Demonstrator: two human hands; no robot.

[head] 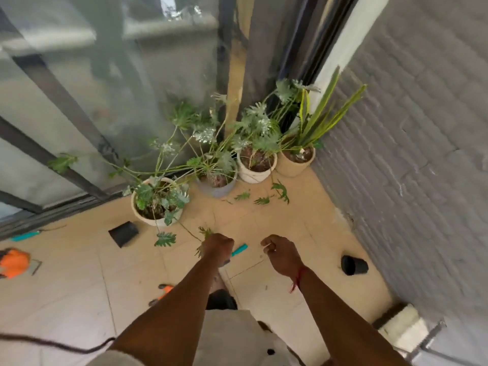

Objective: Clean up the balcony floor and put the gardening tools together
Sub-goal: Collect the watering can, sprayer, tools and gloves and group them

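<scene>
My left hand (217, 247) grips a bunch of cut green leaves (206, 231) above the tiled balcony floor (79, 286). My right hand (278, 253) hovers beside it with fingers curled, and nothing is plainly visible in it. A teal-handled tool (239, 250) lies on the floor between the two hands. A second teal-handled tool (25, 235) lies far left by the glass railing. More loose leaves lie on the tiles, one near the front pot (165, 239) and others further back (262, 200). An orange-handled tool (165, 289) lies beside my left forearm.
Several potted plants (155, 207) stand in a row into the corner. Two empty black pots lie tipped, one on the left (124, 233) and one by the grey brick wall (353, 264). An orange object (13, 262) sits at the left edge. A black hose (66, 347) crosses the lower left.
</scene>
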